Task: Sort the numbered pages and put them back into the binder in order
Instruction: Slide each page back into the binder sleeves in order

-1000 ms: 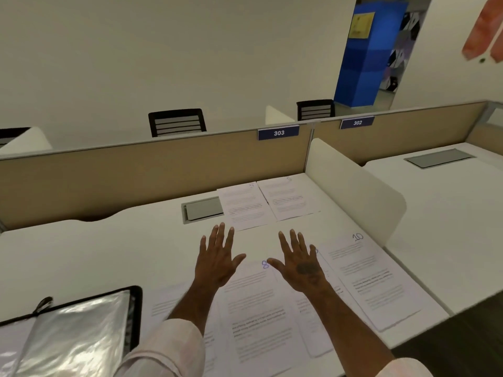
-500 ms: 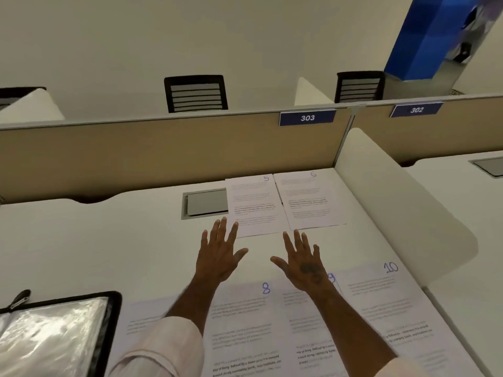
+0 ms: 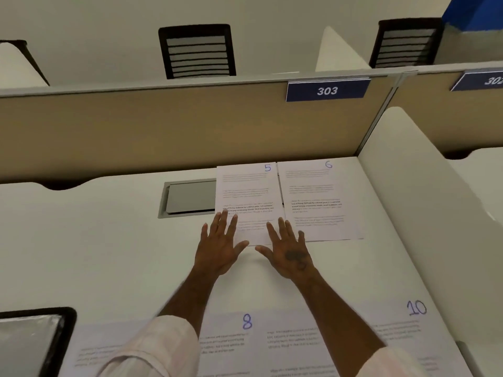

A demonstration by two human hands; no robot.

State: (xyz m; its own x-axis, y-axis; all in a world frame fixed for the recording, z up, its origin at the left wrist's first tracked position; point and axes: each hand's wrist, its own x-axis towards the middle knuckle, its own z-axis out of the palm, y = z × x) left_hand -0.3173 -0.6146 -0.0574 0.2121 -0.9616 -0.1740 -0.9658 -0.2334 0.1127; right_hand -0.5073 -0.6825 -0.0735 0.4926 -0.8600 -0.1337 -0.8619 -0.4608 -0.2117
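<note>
Two hands are presented spread, fingers straight and apart, nothing pinched. The left hand (image 3: 217,248) is laid over the near left corner of page 5 (image 3: 250,191). The right hand (image 3: 290,251) is over its near right corner, where page 6 (image 3: 315,197) lies just beside. Firm contact with the paper cannot be confirmed. Page 8 (image 3: 236,344) and page 10 (image 3: 408,330) are set along the near edge of the worktop (image 3: 95,254), under the forearms. The binder (image 3: 35,341) lies at the near left, well apart from page 5.

Risks are judged as follows:
- Page 6 may be dragged along if its edge is overlapped by the right fingers.
- The near row may be swept off by the sleeves.
- A corner may be creased against the hatch (image 3: 190,197) rim.

Open room is noted on the left, between hatch and binder. The right is closed by the divider (image 3: 422,186), the far side by the partition (image 3: 163,131).
</note>
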